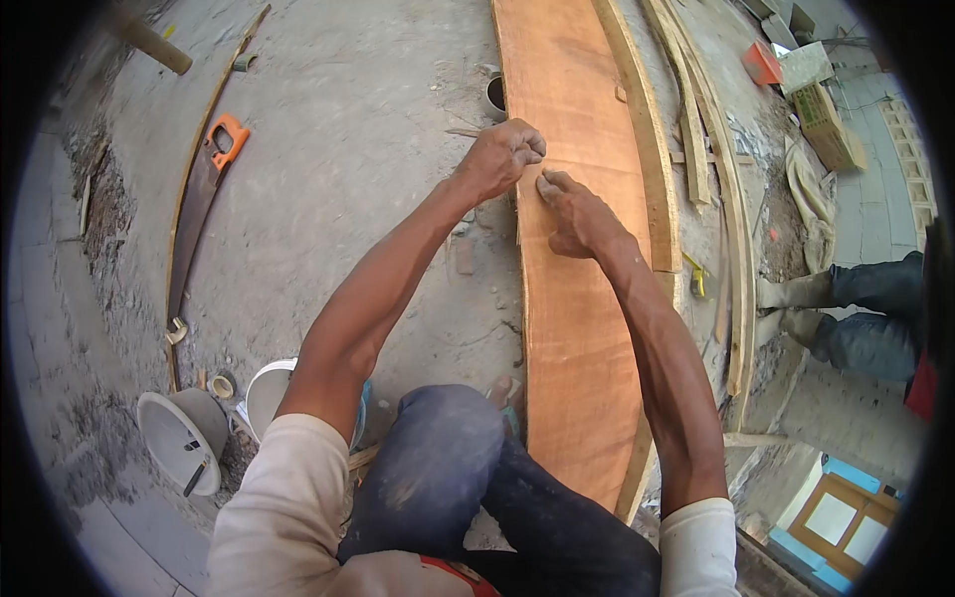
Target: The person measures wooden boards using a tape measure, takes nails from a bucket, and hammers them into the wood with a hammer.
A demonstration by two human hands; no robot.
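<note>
An orange-handled saw [199, 204] lies on the floor [348, 109]. The left hand [504, 157], fingers curled closed, and the right hand [580, 214], thumb and fingertips together, meet over the long board [582, 328], nearly touching.

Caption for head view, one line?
Left hand and right hand close together at a reddish-brown board, handsaw off left.
</note>
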